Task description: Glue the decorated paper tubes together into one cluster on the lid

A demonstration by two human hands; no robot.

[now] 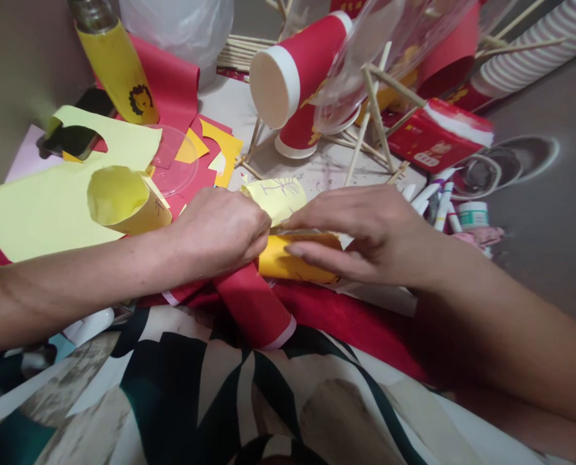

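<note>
My left hand (pixel 227 226) is closed in a fist at the left end of an orange paper roll (pixel 312 261), its fingertips hidden. From the right, my right hand (pixel 370 232) has its thumb on the roll's front and its fingers along the top edge. Beneath my left hand a red paper cup (pixel 254 307) lies on its side, slanting toward my lap. Just behind both hands is a pale yellow paper roll (pixel 278 197) with drawn lines. Left of my left wrist lies another yellow paper tube (pixel 128 200), its open end facing left.
Cut yellow sheets (pixel 41 206) and red scraps lie at left, near a yellow bottle (pixel 118 71). Red paper cups (pixel 298 71) and a frame of wooden sticks (pixel 378 123) stand behind. Markers (pixel 443 206), a red packet (pixel 438 139) and stacked cups (pixel 544 51) are at right.
</note>
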